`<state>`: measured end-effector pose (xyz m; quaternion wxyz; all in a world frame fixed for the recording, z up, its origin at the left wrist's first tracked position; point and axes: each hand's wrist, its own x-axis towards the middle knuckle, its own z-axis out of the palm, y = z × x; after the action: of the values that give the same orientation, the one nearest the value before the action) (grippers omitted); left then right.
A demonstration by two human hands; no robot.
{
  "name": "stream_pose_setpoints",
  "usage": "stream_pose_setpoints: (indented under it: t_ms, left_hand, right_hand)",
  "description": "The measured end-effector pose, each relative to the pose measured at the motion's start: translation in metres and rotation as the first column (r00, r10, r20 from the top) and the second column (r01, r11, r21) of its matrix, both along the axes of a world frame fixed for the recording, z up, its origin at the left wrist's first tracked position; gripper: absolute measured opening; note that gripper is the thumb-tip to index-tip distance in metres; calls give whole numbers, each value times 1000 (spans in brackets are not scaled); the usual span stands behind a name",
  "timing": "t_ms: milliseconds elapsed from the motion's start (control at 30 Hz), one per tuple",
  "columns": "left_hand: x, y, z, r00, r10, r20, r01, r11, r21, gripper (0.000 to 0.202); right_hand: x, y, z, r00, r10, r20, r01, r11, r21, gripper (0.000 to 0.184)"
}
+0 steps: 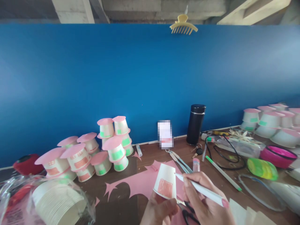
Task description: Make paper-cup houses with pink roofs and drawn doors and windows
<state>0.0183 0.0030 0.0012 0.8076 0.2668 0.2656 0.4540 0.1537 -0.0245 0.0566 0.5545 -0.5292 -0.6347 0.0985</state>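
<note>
My left hand (161, 210) grips a white paper cup (167, 172) by its rim end, so the cup stands upside down and leans a little. A pinkish-red coloured block is drawn on its side. In my right hand (206, 200) a white marker pen (207, 191) with a pink end is pinched between thumb and fingers. The pen's tip points at the cup's upper right edge; whether it touches cannot be made out. Beneath both hands lie cut pink paper (138, 184) and scissors with black handles (187, 215), partly hidden.
Pink-topped paper cups (81, 156) stand stacked on the left, with more cups (278, 120) at far right. A bag of nested cups (59, 200) lies front left. A black flask (196, 125) stands by the blue partition (131, 72). A green-tipped marker (223, 173) and cable lie right.
</note>
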Motion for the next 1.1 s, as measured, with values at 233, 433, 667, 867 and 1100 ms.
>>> stream_pose_setpoints:
  t_ms: [233, 433, 667, 867, 1100]
  left_hand:
    - [0, -3, 5, 999, 7, -33, -9, 999, -50, 37]
    - [1, -3, 4, 1000, -2, -26, 1, 999, -40, 38]
    - [3, -5, 8, 1000, 7, -16, -7, 999, -40, 39]
    - [4, -8, 18, 998, -32, 62, 31, 999, 12, 36]
    - [4, -8, 18, 998, -45, 38, 45, 999, 17, 41]
  right_hand:
    - [2, 0, -4, 1000, -7, 29, 7, 1000, -13, 13]
    - [3, 1, -5, 1000, -8, 25, 8, 1000, -11, 14]
    - [2, 1, -3, 1000, -15, 27, 15, 1000, -21, 15]
    - [1, 0, -3, 1000, -24, 3, 24, 999, -26, 16]
    - [1, 0, -1, 999, -28, 25, 28, 1000, 0, 15]
